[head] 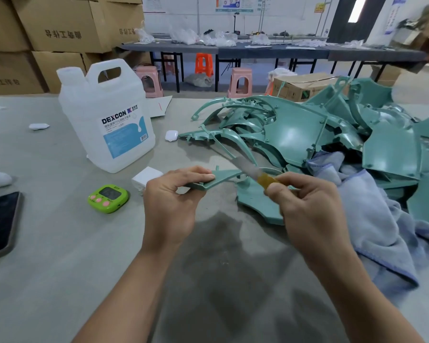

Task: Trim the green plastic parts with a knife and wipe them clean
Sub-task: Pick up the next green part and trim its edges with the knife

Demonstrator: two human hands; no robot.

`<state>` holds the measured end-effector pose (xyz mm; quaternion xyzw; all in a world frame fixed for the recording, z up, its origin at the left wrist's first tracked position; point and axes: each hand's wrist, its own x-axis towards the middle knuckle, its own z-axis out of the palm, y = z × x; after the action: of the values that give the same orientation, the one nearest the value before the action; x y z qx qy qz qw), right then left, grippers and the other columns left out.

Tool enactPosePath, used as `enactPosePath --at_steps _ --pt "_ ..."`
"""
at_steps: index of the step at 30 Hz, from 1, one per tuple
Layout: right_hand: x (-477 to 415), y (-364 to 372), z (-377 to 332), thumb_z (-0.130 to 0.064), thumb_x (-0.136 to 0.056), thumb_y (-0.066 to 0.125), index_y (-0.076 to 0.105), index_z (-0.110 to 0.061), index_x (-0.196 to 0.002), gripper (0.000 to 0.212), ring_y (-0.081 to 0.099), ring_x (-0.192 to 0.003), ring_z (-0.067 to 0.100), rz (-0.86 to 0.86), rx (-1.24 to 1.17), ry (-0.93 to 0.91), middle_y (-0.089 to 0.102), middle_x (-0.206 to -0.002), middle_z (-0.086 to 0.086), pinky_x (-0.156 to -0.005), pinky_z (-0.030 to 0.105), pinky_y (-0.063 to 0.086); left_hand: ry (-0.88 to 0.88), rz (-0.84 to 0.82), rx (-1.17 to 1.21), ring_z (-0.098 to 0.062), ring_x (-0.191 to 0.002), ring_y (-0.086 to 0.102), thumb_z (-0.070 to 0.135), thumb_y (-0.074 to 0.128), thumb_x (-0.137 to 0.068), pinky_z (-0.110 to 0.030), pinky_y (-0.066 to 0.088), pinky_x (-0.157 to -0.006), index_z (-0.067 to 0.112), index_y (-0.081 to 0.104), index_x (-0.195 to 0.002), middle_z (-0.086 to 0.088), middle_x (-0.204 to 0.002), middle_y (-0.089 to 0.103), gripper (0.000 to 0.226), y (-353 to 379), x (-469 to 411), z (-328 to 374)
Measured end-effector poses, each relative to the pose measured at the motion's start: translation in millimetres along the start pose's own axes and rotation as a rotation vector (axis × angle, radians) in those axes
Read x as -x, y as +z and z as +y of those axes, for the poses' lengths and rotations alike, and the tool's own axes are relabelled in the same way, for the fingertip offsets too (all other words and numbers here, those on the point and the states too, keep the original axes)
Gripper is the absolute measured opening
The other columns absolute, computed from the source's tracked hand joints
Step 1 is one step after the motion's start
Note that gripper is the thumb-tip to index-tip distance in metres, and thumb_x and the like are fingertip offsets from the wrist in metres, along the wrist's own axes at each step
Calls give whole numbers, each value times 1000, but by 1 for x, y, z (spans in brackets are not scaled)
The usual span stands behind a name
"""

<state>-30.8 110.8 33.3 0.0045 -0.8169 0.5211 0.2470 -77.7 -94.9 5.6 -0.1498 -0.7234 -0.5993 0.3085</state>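
Closest to the camera, two bare forearms reach out over a grey matte worktable (60,268). The left hand (174,201) pinches the narrow end of a flat, teal-green moulded plastic part (218,179), thumb on top and fingers curled beneath. The part is held just above the tabletop, and its wider end spreads out below the right hand (305,209). That hand is closed round the amber-yellow handle of a small knife (264,178). The pale blade points up and to the left across the part, but it is blurred, so I cannot tell whether its edge touches the plastic.

Just right of the hands lies a crumpled grey-blue towel with a darker blue hem (372,219), partly tucked under other green pieces. To the left sit a lime-green digital timer with pink buttons (108,198), a small white cube-shaped charger (146,178) and, at the frame's edge, a dark smartphone (0,219) lying flat.

Further back stands a translucent white plastic jug with a blue-and-white DEXCON label (104,120), upright, with a small white rounded case (171,135) beside it. To the right sprawls a loose heap of teal-green plastic shells and curved ribs (295,134).

Beyond the table, brown cardboard cartons (60,26) are stacked on the left. Pink plastic stools (239,82) and an orange stool (203,64) stand by a long dark bench (258,52) strewn with clear bags.
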Motion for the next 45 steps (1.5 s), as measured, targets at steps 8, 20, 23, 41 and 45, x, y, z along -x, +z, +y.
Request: enactPosePath --at_steps 8,20,23,41,45 --pt "10 8 -2 -28 -90 66 68 -21 -76 16 28 -37 8 6 -32 -18 41 -42 -7 -39 23 21 -19 18 44 -8 -93 73 -16 78 -71 -19 54 -85 28 78 -85 11 -93 78 46 0 0 0" --pt "-3 -7 14 -27 -86 62 62 -16 -66 23 38 -45 11 220 227 69 47 -46 -7 -42 24 28 -56 20 55 -5 -92 72 -15 76 -71 -16 52 -82 31 78 -85 15 -92 77 48 -1 0 1" --pt "-2 -23 19 -22 -78 63 63 -14 -63 17 31 -46 16 234 -159 184 36 -45 -5 -47 28 28 -163 105 67 0 -84 69 -1 76 -71 -19 50 -79 37 78 -82 16 -86 77 39 -2 -4 -1" --pt "10 -5 12 -24 -90 75 79 -27 -94 7 71 -70 3 -178 -138 151 77 -79 -7 -63 17 53 -788 97 476 -30 -82 75 18 68 -92 -48 60 -81 22 82 -85 -12 -95 78 16 -1 -9 8" --pt "12 12 17 -20 -94 70 71 -36 -99 17 57 -50 9 -218 -80 144 69 -60 3 -50 23 47 -897 -39 480 -34 -90 75 15 68 -92 -47 62 -80 11 80 -94 -16 -100 77 13 4 -5 7"
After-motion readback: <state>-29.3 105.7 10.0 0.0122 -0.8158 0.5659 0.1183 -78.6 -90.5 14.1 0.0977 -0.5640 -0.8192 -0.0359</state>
